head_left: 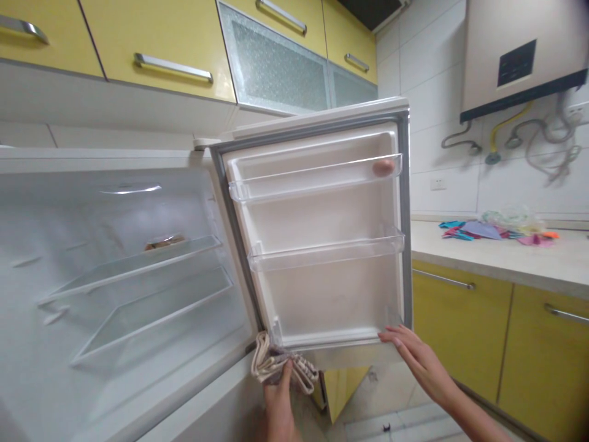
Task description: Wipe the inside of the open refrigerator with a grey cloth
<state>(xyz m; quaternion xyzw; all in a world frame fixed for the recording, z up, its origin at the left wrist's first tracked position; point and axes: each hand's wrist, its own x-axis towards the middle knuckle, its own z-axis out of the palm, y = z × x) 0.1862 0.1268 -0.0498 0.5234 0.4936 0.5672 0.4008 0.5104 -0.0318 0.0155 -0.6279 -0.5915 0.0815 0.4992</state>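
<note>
The fridge door (317, 294) stands wide open beside the fridge interior (138, 307). In my left hand (280, 393) is a folded, patterned cloth (304, 371), held near the door's lower hinge-side corner. My right hand (409, 350) lies with stretched fingers against the lower outer corner of the door. Two clear door shelves run across the inner side; an egg (383, 167) sits at the right end of the upper shelf (313, 178), and the lower shelf (326, 253) looks bare.
Inside the fridge are two glass shelves, with a small wrapped item (164, 242) on the upper one. Rightward, a countertop (442, 252) carries colourful cloths (478, 229) and plastic bags. Yellow cabinets (460, 325) stand below, and a water heater (524, 55) hangs above.
</note>
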